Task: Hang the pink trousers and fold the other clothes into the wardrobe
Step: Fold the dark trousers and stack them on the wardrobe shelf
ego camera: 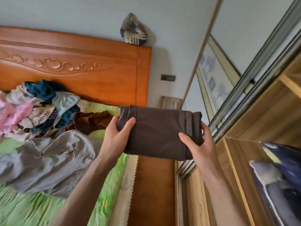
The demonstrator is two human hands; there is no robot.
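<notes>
Folded brown garment (160, 132), a soft, matte rectangular bundle with ribbed seams at both ends, sits up in the air between both hands. Left hand (116, 136) grips its left edge, thumb on top; right hand (199, 144) clasps the right end, beside the wooden wardrobe (268, 111). Crumpled clothes pile (37, 108) lies on the green bed (24, 207).

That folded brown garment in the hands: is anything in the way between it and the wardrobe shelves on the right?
Nothing visible blocks it. The folded brown garment is gripped by the left hand and right hand, with only open air toward the wardrobe. The sliding door looks pushed aside, leaving the shelves exposed.
</notes>
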